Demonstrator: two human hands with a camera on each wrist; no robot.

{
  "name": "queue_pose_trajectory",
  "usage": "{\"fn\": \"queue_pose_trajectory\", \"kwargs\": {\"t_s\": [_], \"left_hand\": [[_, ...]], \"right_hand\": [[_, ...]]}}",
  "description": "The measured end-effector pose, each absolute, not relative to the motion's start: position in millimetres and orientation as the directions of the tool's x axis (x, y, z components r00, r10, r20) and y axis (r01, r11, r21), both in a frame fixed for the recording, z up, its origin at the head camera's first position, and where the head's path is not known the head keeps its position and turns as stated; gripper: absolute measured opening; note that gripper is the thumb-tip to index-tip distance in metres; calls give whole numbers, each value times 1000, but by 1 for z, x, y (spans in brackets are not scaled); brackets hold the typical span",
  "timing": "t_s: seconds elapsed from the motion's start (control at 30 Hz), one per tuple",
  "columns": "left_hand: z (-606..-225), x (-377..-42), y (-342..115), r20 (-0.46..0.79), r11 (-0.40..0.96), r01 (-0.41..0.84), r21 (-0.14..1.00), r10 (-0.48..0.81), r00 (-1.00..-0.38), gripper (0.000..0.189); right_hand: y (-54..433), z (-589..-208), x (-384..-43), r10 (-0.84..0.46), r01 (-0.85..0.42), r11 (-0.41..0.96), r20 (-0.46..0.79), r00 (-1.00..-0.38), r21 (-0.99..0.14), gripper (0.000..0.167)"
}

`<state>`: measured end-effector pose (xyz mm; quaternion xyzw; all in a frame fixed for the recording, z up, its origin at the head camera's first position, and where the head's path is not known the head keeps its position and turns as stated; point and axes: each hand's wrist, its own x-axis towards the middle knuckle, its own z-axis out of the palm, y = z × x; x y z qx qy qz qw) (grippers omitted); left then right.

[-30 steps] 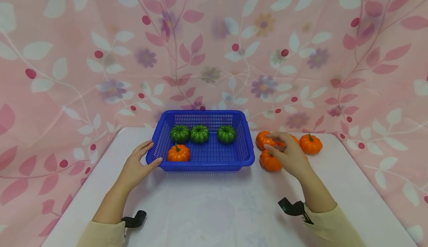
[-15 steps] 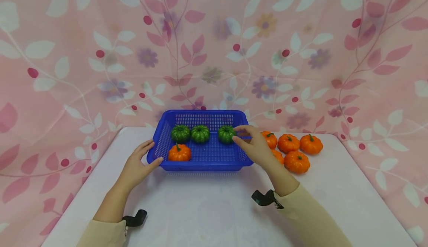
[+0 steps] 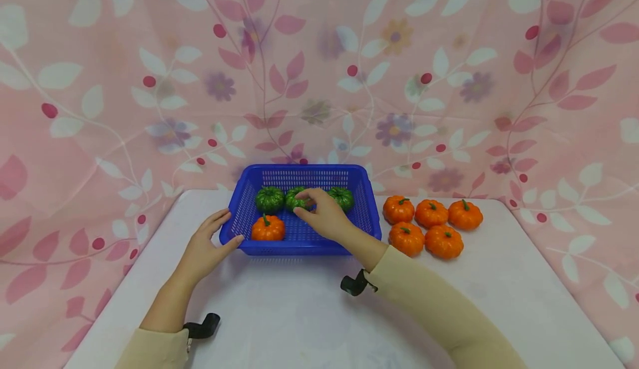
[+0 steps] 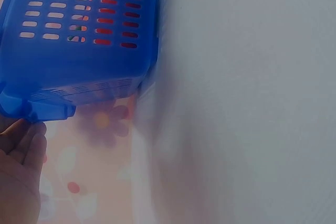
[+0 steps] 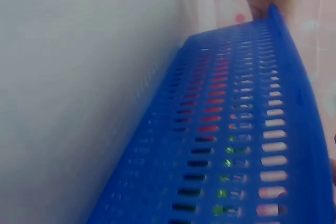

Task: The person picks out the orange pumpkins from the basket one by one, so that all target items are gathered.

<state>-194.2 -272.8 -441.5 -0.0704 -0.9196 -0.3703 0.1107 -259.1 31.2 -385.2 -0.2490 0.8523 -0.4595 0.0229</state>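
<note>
A blue plastic basket (image 3: pixel 299 245) stands on the table with several small toy pumpkins inside. Three are green: a left one (image 3: pixel 269 199), a middle one (image 3: pixel 294 202) and a right one (image 3: pixel 342 198). An orange pumpkin (image 3: pixel 268 228) lies at the basket's front left. My right hand (image 3: pixel 324 213) hovers inside the basket over the middle green pumpkin, partly covering it, with thumb and fingers apart and nothing seen between them. With fairly straight fingers, my left hand (image 3: pixel 203 252) rests against the basket's left end; its fingertips (image 4: pixel 35 132) touch the rim in the left wrist view.
Several orange pumpkins sit right of the basket, among them a front one (image 3: pixel 444 242) and a far right one (image 3: pixel 465 215). A white cloth covers the table (image 3: pixel 299 308). Behind it hangs a pink floral curtain (image 3: pixel 319 80).
My right hand has moved left, from above the loose orange pumpkins, past the basket's right end, to the middle green pumpkin. My left hand and the basket stay put.
</note>
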Motion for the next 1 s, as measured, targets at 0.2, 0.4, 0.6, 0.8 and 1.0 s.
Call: {"fn": "queue_pose_trajectory", "kwargs": {"t_s": [0.2, 0.4, 0.6, 0.8, 1.0], "left_hand": [[-441, -194, -271, 248, 712, 206, 671, 47, -968, 78], [-440, -193, -272, 245, 720, 195, 666, 36, -969, 77], [-440, -193, -272, 253, 721, 199, 664, 34, -967, 78], [-441, -194, -272, 241, 719, 189, 669, 30, -970, 77], [-440, -195, -273, 239, 719, 188, 669, 31, -970, 76]], "right_hand": [[3, -388, -266, -483, -385, 489, 125, -866, -783, 35], [-19, -391, -273, -514, -371, 504, 74, -855, -780, 40], [-32, -397, -284, -496, -274, 571, -59, -866, -774, 42], [-36, -406, -295, -542, -262, 595, -139, -829, -760, 41], [-39, -412, -298, -594, -308, 599, -153, -790, -739, 43]]}}
